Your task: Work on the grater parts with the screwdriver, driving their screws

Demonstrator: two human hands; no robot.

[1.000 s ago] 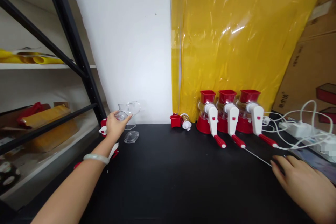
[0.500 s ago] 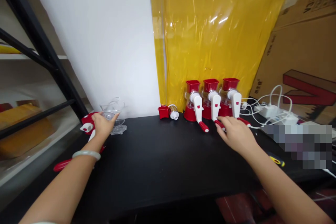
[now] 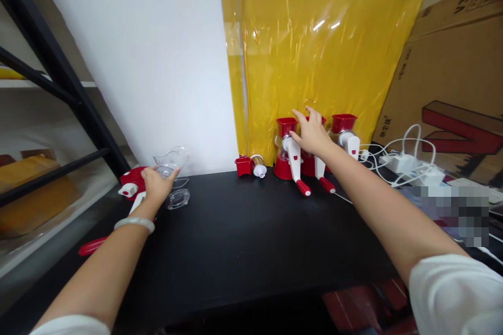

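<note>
My left hand [image 3: 156,187] is closed around a clear plastic housing [image 3: 173,158] at the left of the table. Just below it lies a flat clear plastic piece [image 3: 178,199]. A red base with a white knob [image 3: 133,180] and a red crank handle [image 3: 92,247] are beside that hand and wrist. My right hand [image 3: 314,133], fingers spread, is at the top of the middle rotary grater [image 3: 324,184], partly covering it; whether it touches is unclear. The left rotary grater [image 3: 294,154] and right rotary grater [image 3: 345,124] stand on either side.
A red hopper [image 3: 243,166] and a metal grating drum [image 3: 258,165] lie against the yellow sheet [image 3: 283,52]. White cables and adapters [image 3: 404,164] are on the right, before a large cardboard box [image 3: 451,73]. A black-framed shelf [image 3: 51,57] borders the left.
My right hand has risen from the crank handles to the top of the middle rotary grater, and its fingers have spread. My left hand stays on the clear plastic housing.
</note>
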